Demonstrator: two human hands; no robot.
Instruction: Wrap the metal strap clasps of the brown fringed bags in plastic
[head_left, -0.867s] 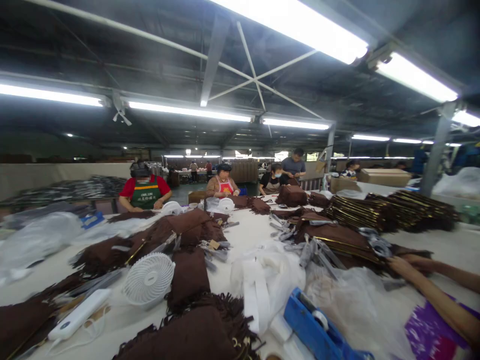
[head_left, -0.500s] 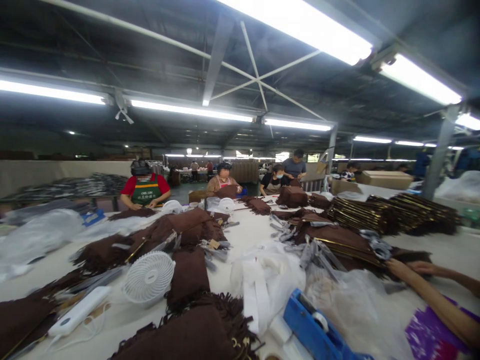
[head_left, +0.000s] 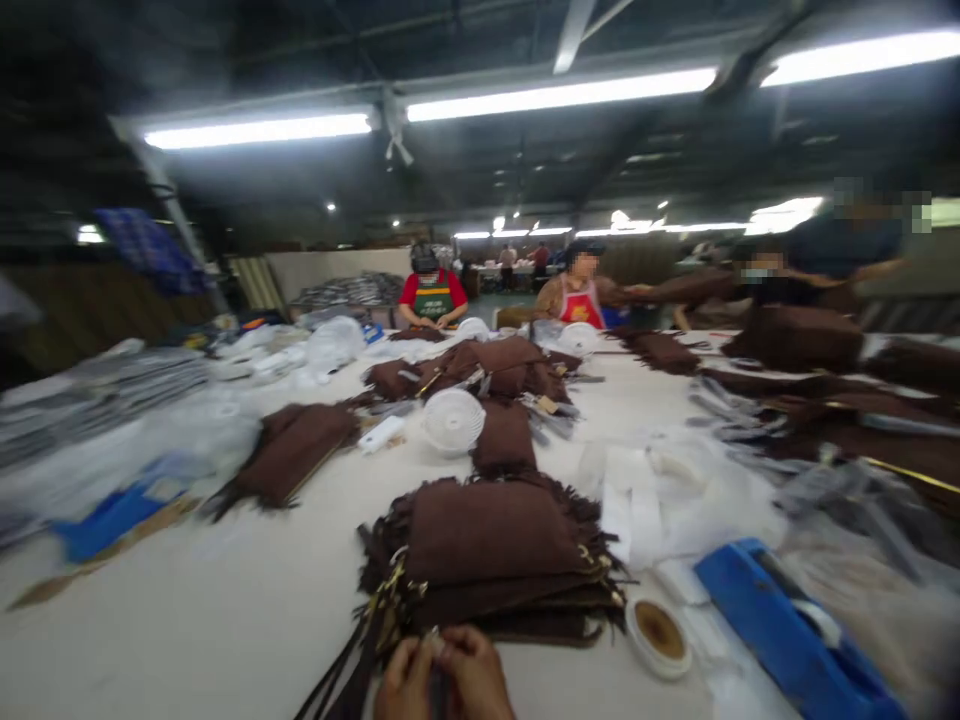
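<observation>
- Pinching something small and dark between them, your left hand (head_left: pixel 405 685) and right hand (head_left: pixel 474 678) meet at the very bottom of the view; the fingers (head_left: pixel 457 650) are curled in and pressed close together, but blur hides exactly what they hold, so I cannot tell whether it is a zip pull, a strap end or a tag.
- Just beyond your fingertips lies the stack of brown fringed suede bags (head_left: pixel 491 560), flat on the table (head_left: pixel 187 620), with gold hardware at its near-left corner and dark straps (head_left: pixel 337 670) trailing toward your left hand.
- The step in hand looks like fine work on the near edge of the stack: fixing or checking a fitting at the strap end. That is a judgement, not something clearly shown.
- The next move likely calls for a steady two-handed pinch and a short pull toward you, keeping the fringe clear of the hardware.
- To the right of your fingers, close by, sits a roll of tape (head_left: pixel 658 632); farther right, a blue tape dispenser (head_left: pixel 787 630).
- Ahead of your fingers, past the stack, stands a small white fan (head_left: pixel 453 421), with more brown bags around it.
- Well beyond your reach, other people work at the far end of the table, one in a green apron (head_left: pixel 433 300).
</observation>
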